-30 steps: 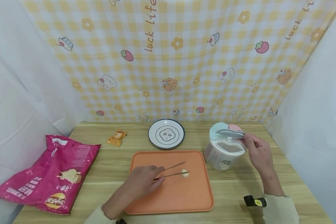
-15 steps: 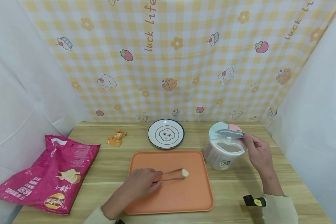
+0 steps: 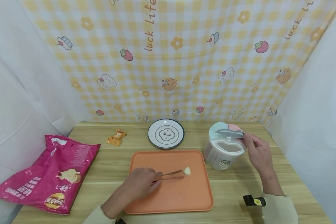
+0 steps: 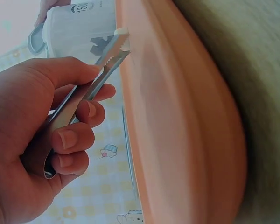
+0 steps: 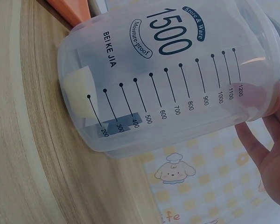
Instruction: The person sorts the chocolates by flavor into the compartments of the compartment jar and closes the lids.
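Left hand (image 3: 140, 182) grips tongs (image 3: 170, 175); right hand (image 3: 257, 152) pinches lid (image 3: 229, 132); container (image 5: 168, 79) reads "BEIKE JIA 1500".

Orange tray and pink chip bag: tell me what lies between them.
In the head view, only bare wooden table lies between the orange tray and the pink chip bag. The small orange wrapper sits farther back, outside that stretch.

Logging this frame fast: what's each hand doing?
Left hand: grips tongs that pinch a pale morsel over the tray.
Right hand: holds the container's lid.
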Demonstrator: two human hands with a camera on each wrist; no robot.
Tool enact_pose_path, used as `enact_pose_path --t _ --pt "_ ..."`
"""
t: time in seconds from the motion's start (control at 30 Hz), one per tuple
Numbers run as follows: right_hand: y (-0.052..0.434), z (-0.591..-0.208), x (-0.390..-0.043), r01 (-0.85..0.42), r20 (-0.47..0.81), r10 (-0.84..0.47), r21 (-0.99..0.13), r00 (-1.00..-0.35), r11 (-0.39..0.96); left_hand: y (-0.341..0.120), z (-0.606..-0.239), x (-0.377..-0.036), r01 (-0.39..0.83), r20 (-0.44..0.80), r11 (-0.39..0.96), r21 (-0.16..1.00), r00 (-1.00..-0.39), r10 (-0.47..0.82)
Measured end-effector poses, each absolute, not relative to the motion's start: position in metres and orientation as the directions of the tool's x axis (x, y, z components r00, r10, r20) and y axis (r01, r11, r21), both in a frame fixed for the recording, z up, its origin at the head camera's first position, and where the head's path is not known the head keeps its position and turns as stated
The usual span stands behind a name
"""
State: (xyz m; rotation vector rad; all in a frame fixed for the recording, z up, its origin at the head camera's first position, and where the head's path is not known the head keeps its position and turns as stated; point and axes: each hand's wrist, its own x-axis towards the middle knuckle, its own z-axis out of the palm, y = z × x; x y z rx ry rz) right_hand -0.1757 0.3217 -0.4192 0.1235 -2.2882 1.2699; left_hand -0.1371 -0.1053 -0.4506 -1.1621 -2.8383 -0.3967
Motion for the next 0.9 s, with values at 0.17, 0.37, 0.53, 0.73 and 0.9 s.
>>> enact_pose_path --t 0.17,0.37,0.53,0.73,0.9 --pt "0.322 -0.419 -0.176 -0.312 0.473 0.169 -0.770 -0.865 0.556 -0.103 -0.451 -0.139 0.691 0.145 0.692 0.209 -0.722 0.677" --pt "0.321 -0.418 -0.176 -0.323 0.477 0.165 -0.774 -0.863 0.545 -0.096 -0.449 -0.140 0.703 0.157 0.680 0.208 -0.710 0.686" --pt "0.321 -0.418 -0.176 -0.346 0.488 0.153 -0.775 -0.859 0.529 -0.090 -0.449 -0.142 0.715 0.170 0.676 0.176 -0.699 0.695" --pt "0.321 -0.419 -0.177 -0.365 0.496 0.136 -0.773 -0.857 0.519 -0.088 -0.450 -0.144 0.721 0.147 0.670 0.177 -0.693 0.706" --pt "0.321 -0.420 -0.178 -0.418 0.522 0.108 -0.775 -0.846 0.474 -0.087 -0.450 -0.145 0.727 0.136 0.665 0.171 -0.686 0.715"
